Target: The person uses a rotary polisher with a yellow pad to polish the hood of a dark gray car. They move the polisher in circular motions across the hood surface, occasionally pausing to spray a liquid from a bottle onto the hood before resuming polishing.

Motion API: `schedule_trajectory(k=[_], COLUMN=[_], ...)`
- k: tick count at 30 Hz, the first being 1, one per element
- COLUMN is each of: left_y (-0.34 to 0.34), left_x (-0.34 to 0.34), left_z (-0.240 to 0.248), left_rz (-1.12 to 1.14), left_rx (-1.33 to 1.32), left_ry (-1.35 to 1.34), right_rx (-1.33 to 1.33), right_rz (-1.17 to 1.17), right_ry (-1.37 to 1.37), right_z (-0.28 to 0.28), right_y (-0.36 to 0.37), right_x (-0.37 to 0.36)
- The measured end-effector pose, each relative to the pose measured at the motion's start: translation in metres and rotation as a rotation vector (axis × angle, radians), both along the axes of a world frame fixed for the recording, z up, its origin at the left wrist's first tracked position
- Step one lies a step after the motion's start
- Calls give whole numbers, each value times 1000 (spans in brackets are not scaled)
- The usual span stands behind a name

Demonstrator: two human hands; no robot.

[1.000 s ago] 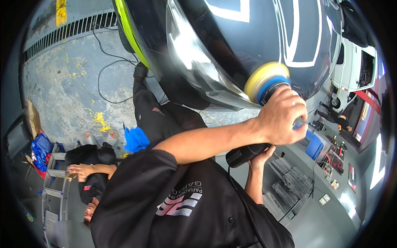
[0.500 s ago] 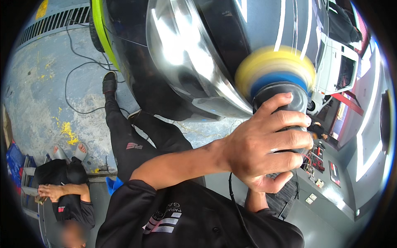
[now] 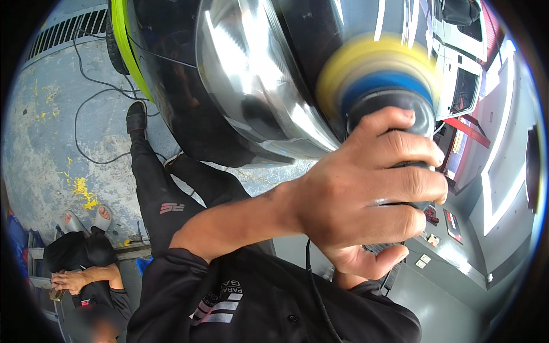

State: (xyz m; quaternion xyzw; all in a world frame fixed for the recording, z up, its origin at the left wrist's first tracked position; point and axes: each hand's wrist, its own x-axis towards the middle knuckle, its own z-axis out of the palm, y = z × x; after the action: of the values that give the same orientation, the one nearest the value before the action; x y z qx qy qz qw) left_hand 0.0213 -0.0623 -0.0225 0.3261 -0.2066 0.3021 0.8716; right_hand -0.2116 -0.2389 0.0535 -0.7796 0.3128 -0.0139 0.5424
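My left hand (image 3: 366, 191) is closed over the black head of a polisher (image 3: 394, 106), its back turned up and fingers wrapped across the top. Beyond the fingers, the polisher's yellow foam pad (image 3: 374, 54) and blue backing plate look smeared by motion. The pad overlaps the glossy dark car's bodywork (image 3: 309, 40) beside the clear headlight (image 3: 251, 80); whether it touches cannot be seen. A little of my right forearm (image 3: 347, 280) shows below the left hand, which hides the right hand. A black cord (image 3: 311, 280) hangs down across my shirt.
At lower left a person (image 3: 100, 286) in black sits near a ladder (image 3: 37, 251), hands together. Another black cable (image 3: 77, 123) loops over the worn floor by a grate (image 3: 63, 37). Lime-green trim (image 3: 123, 51) edges the car by its wheel. A white vehicle (image 3: 463, 86) stands right.
The polisher and my left hand have shifted upward in the view, with the pad higher over the bodywork. The surroundings have slid left, and less of the bench at right shows.
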Motion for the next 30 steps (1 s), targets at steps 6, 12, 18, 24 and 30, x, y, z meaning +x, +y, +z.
schedule_trajectory(k=[6,12,18,24,30], left_y=[-35,-42,-12,45,85], left_x=[-28,-29,-13,18,65], left_z=[2,3,3,0,0], left_rz=[-96,-83,-31,-20,112], left_rx=[-12,0,62,205,376], left_ry=[15,27,21,23,-15], right_rx=[-7,0,-6,-78,-327], right_rz=[19,46,124,305,589], right_ry=[16,16,28,-9,-193], right_z=[-1,-3,-9,-19,-33], right_y=[0,1,17,61,91], right_x=[4,12,39,101,174])
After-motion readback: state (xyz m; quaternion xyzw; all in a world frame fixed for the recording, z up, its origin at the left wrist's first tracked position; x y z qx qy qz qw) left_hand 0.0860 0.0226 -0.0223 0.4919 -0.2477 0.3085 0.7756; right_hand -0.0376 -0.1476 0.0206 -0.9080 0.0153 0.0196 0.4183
